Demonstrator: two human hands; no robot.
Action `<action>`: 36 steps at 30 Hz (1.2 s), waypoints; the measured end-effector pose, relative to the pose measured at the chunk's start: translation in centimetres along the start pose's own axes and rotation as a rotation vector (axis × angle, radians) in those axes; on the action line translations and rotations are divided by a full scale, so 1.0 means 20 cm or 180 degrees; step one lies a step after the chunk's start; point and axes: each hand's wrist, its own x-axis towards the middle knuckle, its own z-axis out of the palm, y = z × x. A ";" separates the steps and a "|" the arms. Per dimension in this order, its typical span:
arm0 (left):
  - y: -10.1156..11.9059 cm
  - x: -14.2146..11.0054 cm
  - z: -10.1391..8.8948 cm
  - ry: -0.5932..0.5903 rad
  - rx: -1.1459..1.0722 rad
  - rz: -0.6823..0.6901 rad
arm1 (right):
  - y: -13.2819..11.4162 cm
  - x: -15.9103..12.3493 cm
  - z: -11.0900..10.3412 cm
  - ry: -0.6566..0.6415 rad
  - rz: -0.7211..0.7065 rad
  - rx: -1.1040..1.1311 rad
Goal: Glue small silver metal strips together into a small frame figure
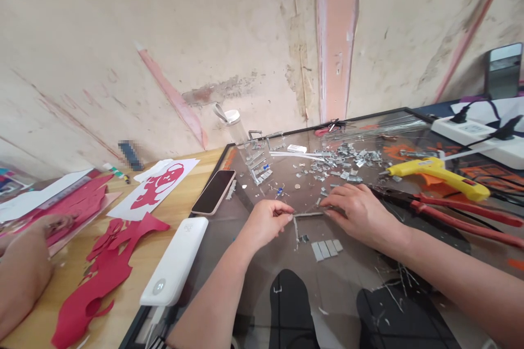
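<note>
The left hand [266, 221] is pinching the left end of a thin strip [309, 214] on the tabletop [350, 267]; the right hand [358, 210] is arching over its right end, though I cannot tell whether it is gripping. Their fingertips are pointing toward each other, both forearms slanting in from the near side. The strip seems only partly worked: one short leg [297, 233] is meeting its left end. Nearer, four flat pieces [326, 249] are lying in a row. Farther out, loose metal bits [352, 161] are lying scattered, apparently unused; far left, a small metal assembly [257, 169] is looking more complete.
</note>
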 end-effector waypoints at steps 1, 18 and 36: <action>0.00 0.00 0.00 -0.0006 -0.0003 0.0021 | 0.00 0.00 0.00 -0.0037 0.0005 -0.0021; 0.00 0.01 0.00 0.0662 -0.0078 0.0422 | 0.12 0.02 -0.04 0.0247 0.0329 0.0246; 0.02 0.00 0.01 0.1154 0.0480 0.0841 | 0.21 0.02 -0.07 -0.0023 -0.0002 -0.0158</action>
